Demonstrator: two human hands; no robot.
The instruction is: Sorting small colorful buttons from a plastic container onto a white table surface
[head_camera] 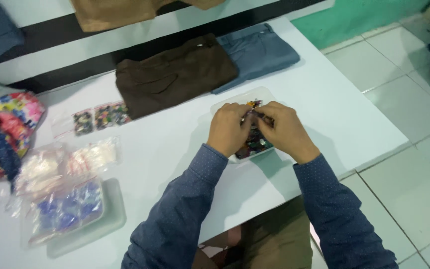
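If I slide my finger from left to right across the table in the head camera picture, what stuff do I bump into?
Colourful floral cloth bundle → small clear bags of dark mixed bits → folded dark brown trousers → left hand → right hand above a clear tray of dark buttons.

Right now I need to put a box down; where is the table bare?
Bare: between the tray and the table's right edge, and between the small bags and the left sleeve. Crowded: the left end with bags, and the trousers at the back.

Two hands; five folded trousers; two trays.
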